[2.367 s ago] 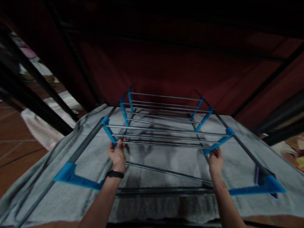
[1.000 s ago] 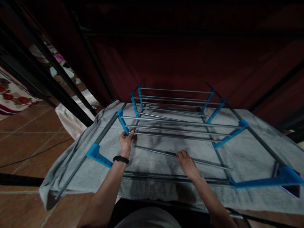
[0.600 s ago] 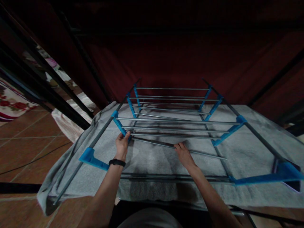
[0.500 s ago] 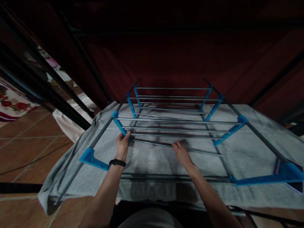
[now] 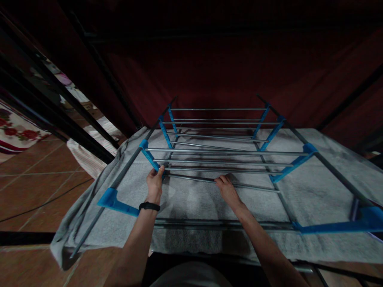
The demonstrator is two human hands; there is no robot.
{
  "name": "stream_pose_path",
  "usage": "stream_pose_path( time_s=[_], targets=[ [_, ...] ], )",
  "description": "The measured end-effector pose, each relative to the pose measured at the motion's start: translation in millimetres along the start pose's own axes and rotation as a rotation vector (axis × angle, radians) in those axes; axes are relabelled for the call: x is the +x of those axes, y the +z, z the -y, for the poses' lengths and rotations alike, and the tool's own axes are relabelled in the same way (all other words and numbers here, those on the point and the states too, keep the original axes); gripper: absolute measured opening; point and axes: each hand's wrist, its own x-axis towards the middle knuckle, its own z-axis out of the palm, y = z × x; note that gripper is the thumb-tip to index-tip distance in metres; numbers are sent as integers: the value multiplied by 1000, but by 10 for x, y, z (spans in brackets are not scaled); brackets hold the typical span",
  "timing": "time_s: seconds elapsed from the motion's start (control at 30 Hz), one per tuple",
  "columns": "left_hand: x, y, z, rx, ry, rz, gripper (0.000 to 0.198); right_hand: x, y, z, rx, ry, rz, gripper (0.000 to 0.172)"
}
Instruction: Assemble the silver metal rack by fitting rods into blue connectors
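A rack of grey metal tubes and blue plastic brackets lies on a grey towel (image 5: 185, 203). My left hand (image 5: 154, 183), with a black band at the wrist, is closed around the lower end of a blue bracket (image 5: 150, 158) on the left side. A loose-ended metal tube (image 5: 254, 187) runs from that bracket end to the right, at a slant. My right hand (image 5: 226, 189) grips this tube near its middle from above. Its right end lies apart from the right-hand blue bracket (image 5: 291, 168). My left fingers hide the joint between tube and bracket.
Several fitted crossbars (image 5: 221, 161) span the rack behind my hands. A near blue bracket (image 5: 118, 203) stands left of my wrist, another blue bracket (image 5: 332, 227) at the right. Black metal posts (image 5: 80, 131) rise on the left, and a dark red cloth (image 5: 215, 75) hangs behind.
The right end of the held tube has risen slightly. My right hand has shifted a little to the left with it, while my left hand stays on the bracket.
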Motion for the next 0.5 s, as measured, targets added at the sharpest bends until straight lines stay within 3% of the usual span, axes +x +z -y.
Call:
stream_pose_path(
  time_s=[0.5],
  targets=[
    [-23,-2,5,-15,-34,-3,40,-43,65,-44,-6,-39,-6,30]
  ],
)
